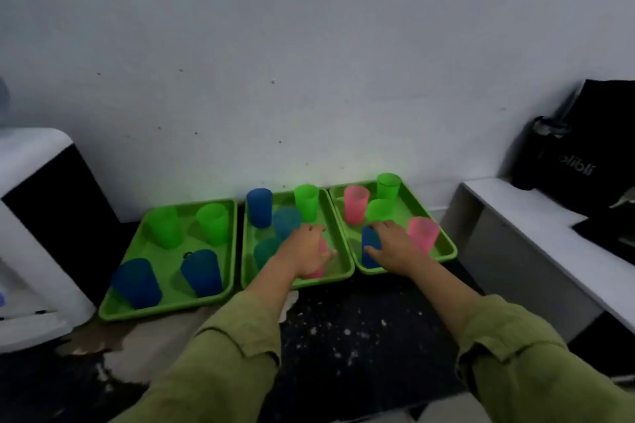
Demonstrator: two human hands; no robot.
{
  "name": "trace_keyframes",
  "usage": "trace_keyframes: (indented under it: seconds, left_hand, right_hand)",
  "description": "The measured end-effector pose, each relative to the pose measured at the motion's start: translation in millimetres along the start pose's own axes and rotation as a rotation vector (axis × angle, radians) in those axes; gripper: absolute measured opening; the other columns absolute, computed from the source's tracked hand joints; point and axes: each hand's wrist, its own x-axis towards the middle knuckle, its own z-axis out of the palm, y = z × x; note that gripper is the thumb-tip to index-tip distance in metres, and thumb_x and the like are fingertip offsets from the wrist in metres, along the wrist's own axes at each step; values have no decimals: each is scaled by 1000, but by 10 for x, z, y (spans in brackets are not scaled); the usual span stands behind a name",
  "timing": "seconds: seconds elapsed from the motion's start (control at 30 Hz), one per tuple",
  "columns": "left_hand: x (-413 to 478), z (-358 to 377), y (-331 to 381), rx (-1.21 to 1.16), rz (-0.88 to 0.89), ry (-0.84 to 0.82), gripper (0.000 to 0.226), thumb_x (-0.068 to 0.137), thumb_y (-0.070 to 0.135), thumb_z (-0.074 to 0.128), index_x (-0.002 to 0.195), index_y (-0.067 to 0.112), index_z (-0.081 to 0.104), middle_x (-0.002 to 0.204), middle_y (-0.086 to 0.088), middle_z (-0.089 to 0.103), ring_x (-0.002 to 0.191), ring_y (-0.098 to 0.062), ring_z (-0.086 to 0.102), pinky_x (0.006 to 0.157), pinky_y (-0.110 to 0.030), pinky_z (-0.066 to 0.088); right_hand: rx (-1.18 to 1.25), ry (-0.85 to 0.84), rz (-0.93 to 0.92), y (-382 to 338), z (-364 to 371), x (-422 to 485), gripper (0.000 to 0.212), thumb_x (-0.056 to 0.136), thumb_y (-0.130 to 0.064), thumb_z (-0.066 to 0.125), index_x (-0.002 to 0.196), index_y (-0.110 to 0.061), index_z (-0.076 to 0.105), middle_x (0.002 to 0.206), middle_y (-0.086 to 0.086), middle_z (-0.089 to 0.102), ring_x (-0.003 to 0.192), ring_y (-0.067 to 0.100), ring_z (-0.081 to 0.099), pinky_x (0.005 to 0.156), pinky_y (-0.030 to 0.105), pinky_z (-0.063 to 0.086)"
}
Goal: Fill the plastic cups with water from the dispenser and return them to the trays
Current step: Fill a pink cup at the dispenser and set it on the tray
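The white water dispenser stands far left of the middle tray, with the left tray between them, edge against edge, holding two green and two blue cups. All three green trays lie against the wall, and dark speckled floor lies open in front of them. The left hand curls round a pink cup in the middle tray's near right corner, among blue and green cups. Just right, the right tray touches the middle one. There the right hand grips a blue cup at the near left corner, close to pink and green cups. Further right, a white bench carries a black bag.
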Motion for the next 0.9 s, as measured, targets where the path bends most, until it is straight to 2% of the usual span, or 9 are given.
trace_keyframes:
  seconds: [0.27,0.47,0.7,0.9]
  left_hand:
    - [302,600,498,-38,-133,-92,69,88,41,57,143,9,29,143,-17,37,130,-31,37,109,-37,32]
    - [445,971,581,-25,-249,-165,70,88,42,56,143,7,28,142,-17,37,129,-32,39,107,-38,35]
    - [492,1233,582,-25,-303,-178,67,88,41,56,140,6,31,140,-15,40,129,-30,38,108,-38,34]
    - [497,1347,568,29,-328,-149,67,91,38,53,144,6,26,146,-14,32,135,-28,30,113,-36,26]
  right_hand:
    - [69,18,73,820,-86,44,64,82,-24,64,137,-5,36,136,21,38,128,35,38,108,37,33]
    - [54,38,110,1315,-124,242,70,78,-24,69,138,-7,36,135,22,38,125,38,37,108,36,27]
    - [113,-33,142,1540,-16,506,90,76,-34,73,145,-5,21,145,28,27,136,38,26,113,36,23]
    - [184,-12,155,1622,103,649,90,75,-29,75,143,-2,23,141,25,32,128,39,37,108,36,30]
